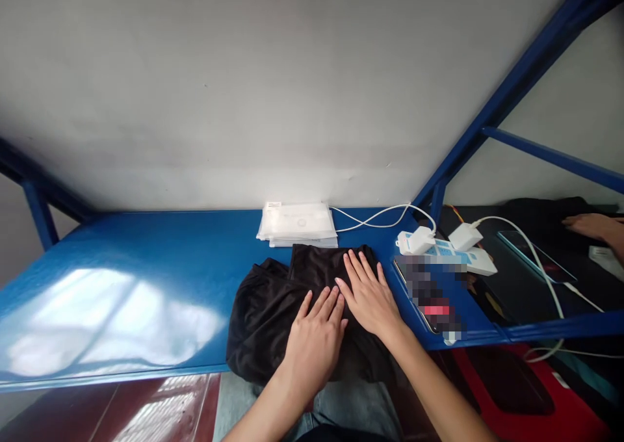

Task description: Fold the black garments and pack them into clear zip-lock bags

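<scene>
A black garment [266, 318], partly folded, lies at the front edge of the blue table and hangs a little over it. My left hand [316, 328] rests flat on its middle, fingers stretched out. On its upper right part lies my right hand [368, 292], palm down with the fingers spread. The two hands nearly meet at the fingertips. Just behind the cloth, against the wall, sits a stack of clear plastic packets [297, 224]. What kind of garment it is, I cannot tell.
The blue table [160, 240] runs along a grey wall. To the right are a white power strip [480, 260] with chargers, a white cable [385, 225] and a phone with a blurred screen [431, 299]. Past the blue frame [468, 143], another person's hand [592, 226] rests near a second phone [536, 257].
</scene>
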A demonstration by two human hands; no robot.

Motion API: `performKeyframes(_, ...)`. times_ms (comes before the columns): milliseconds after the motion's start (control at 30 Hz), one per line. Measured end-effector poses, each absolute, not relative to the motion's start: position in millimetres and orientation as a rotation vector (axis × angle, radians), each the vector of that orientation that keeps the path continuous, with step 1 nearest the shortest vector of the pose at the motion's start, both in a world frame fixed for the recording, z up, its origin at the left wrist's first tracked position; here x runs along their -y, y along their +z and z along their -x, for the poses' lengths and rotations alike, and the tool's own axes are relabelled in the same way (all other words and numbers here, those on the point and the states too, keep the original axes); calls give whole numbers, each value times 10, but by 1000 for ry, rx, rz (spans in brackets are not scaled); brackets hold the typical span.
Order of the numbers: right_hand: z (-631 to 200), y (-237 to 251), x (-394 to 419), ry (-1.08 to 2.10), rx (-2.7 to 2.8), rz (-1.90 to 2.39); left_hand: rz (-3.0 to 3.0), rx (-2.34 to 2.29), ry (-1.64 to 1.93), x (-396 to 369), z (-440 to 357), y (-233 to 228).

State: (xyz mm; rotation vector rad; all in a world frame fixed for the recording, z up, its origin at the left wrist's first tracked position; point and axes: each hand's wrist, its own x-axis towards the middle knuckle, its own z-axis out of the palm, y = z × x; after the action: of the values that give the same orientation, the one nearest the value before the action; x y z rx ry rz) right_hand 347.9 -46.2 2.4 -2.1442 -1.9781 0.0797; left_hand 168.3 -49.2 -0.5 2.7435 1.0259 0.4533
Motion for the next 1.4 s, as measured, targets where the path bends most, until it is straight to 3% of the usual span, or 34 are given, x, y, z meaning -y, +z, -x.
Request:
performKeyframes(233,-3710,234,526,411,2060,2061,-2777,-1345,568,542,-1305,19)
performKeyframes(467,-3810,801,227,479,2617,1796,-2692,-1450,354,366,-1029,257)
performKeyframes(667,-3494,906,-36,208,2953,1762,-2624,-1425,158,-30,-1075,687)
performKeyframes(833,-3614,879,124,64,2832,1474,-2639,-1382,56,-159,-1051,723)
performKeyframes(1000,-3785,956,305,350,2766,1299,-2587,-1325,81,-227,-997,737)
performKeyframes(1233,-3748,1038,39,591,2920,1525,-2661,-1411,339,-991,-1182,831)
performKeyframes(1400,-3915,990,-251,991,2859,1656,-2736,-1336,176,-1580,-1317,688)
